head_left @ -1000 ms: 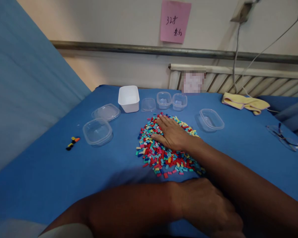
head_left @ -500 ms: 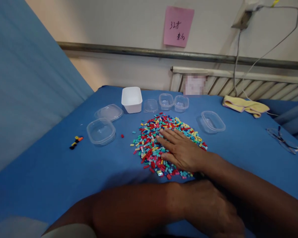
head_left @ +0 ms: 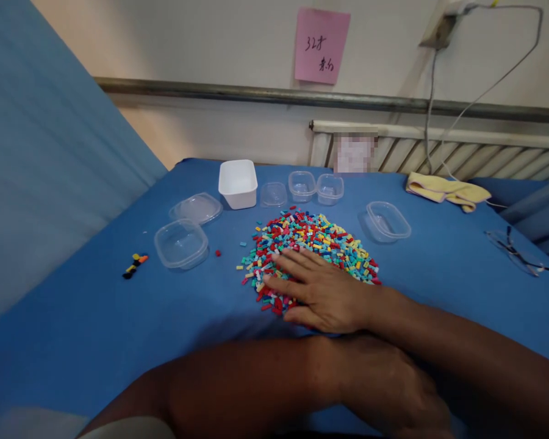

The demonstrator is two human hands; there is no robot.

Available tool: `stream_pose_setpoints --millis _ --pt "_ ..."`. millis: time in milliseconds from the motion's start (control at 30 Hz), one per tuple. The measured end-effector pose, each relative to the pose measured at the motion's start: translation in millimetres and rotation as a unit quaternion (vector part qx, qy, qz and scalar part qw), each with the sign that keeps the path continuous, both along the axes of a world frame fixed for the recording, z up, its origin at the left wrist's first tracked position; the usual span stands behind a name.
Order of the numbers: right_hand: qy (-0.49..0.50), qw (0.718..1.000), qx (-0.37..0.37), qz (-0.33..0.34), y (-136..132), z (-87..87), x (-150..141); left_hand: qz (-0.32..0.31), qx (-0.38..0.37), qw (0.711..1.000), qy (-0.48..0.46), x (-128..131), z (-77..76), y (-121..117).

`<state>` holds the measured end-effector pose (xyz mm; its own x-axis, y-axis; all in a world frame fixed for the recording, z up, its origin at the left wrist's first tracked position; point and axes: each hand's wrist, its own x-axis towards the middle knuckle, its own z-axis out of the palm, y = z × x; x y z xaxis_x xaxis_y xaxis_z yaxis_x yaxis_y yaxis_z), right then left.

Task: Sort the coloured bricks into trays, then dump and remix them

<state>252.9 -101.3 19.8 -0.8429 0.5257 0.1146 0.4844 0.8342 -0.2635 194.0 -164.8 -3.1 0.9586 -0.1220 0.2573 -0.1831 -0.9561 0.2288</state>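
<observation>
A wide pile of small coloured building bricks (head_left: 311, 231) is spread on the blue cloth in front of me. My right hand (head_left: 318, 289) lies palm down on the near part of this pile, its fingers stretched out and slightly apart, pointing left. The bricks under the palm are hidden. My left hand (head_left: 388, 381) is in front of the pile, below the right wrist, with its back toward me. Its fingers are in shadow and hard to make out, so I cannot see whether it holds anything.
Behind the pile stand a white tub (head_left: 238, 201), a clear lid (head_left: 273, 195) and two small clear tubs (head_left: 302, 188). A larger clear tub (head_left: 181, 245) is left, another clear tub (head_left: 388, 222) right. Black, yellow and orange pieces (head_left: 135, 265), a yellow cloth (head_left: 448, 192) and glasses (head_left: 516, 250) lie farther out.
My right hand has slid left and toward me over the bricks, uncovering part of the pile's far side. The left hand stays nearly in place. The view has shifted slightly.
</observation>
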Motion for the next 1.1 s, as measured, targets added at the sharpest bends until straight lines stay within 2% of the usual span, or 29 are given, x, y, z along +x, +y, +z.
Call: stream_pose_setpoints --millis 33,100,200,333,433,533,667,767,867,967,1033,1100 --pt "-0.003 1.0 0.01 0.024 6 1.4 -11 -0.012 -0.014 1.0 -0.008 -1 -1.2 0" --pt "-0.011 0.999 0.028 0.03 22 2.5 -29 -0.04 -0.049 0.998 -0.029 -2 -2.5 0" --pt "-0.034 0.998 0.028 -0.034 54 1.8 -36 -0.03 -0.069 0.997 -0.034 -5 -0.5 2" --pt "-0.06 0.988 -0.021 -0.139 89 -0.1 -12 -0.021 -0.058 0.998 -0.021 -6 3.4 2" --pt "-0.07 0.979 -0.043 -0.188 96 -3.5 15 -0.009 -0.058 0.998 -0.03 -6 1.8 -1" --pt "-0.07 0.974 -0.054 -0.207 83 -8.0 35 -0.017 -0.063 0.997 -0.045 -6 -3.8 -3" --pt "-0.061 0.978 -0.065 -0.19 47 -6.4 42 0.008 -0.068 0.994 -0.083 -3 -11.4 -1" --pt "-0.036 0.987 -0.1 -0.119 24 8.3 42 0.013 -0.036 0.992 -0.123 -2 -10.8 5" --pt "0.028 0.989 -0.13 -0.062 14 29.2 52 0.016 -0.001 0.988 -0.154 -4 -5.2 14" --pt "0.13 0.979 -0.105 -0.115 10 39.4 75 0.007 0.006 0.989 -0.149 -7 -2.8 21" --pt "0.21 0.958 -0.08 -0.178 5 34.5 91 0.006 0.009 0.991 -0.13 -7 -4.9 24" --pt "0.284 0.926 -0.066 -0.24 -2 22.1 102 0.01 0.014 0.993 -0.12 -6 -8.5 26"
